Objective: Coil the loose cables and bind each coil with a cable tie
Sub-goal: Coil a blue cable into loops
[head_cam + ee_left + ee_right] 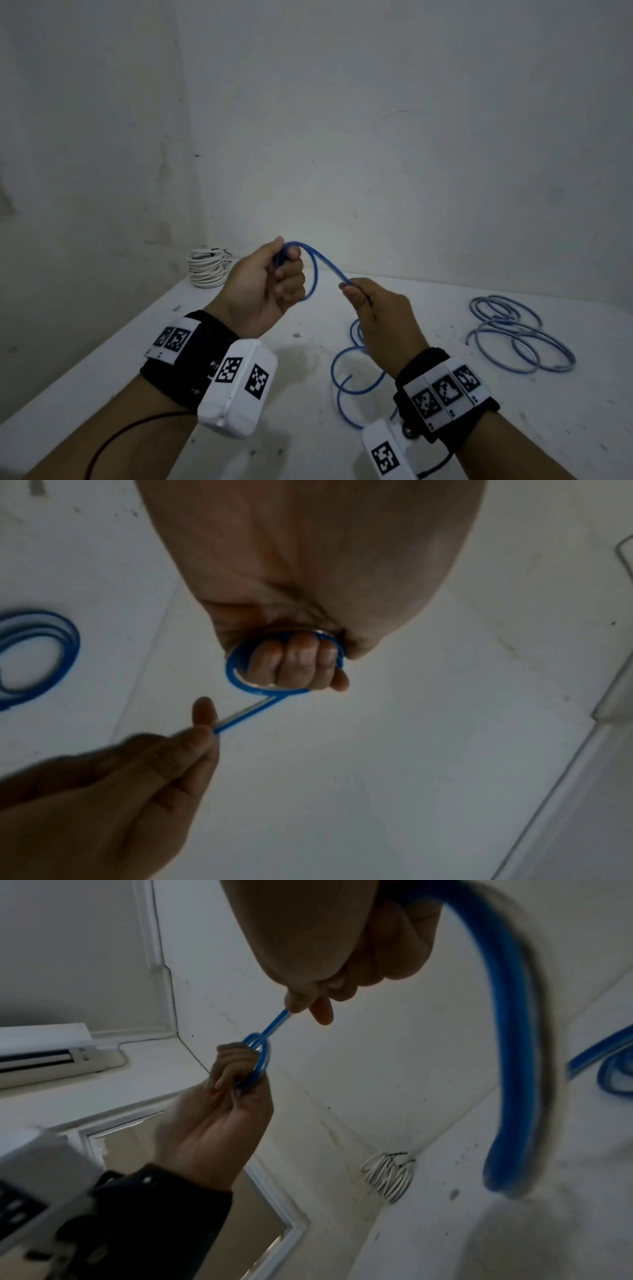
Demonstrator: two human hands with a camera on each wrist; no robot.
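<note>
L hand (265,287) fists blue cable (313,270) loop, R hand (376,318) pinches it; only R-wrist cam shows wall AC unit (51,1053).

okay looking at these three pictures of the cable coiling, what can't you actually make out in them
- Blue cable end: hidden inside the left hand, every view.
- Cable run inside the right hand: fingers cover it.
- White coil: dark bits on it, too small in head and right wrist views to call cable ties.
- Light blue cable: plugs too small to make out; cut off in the left wrist view.
- Near blue loop: blurred, right wrist view.
</note>
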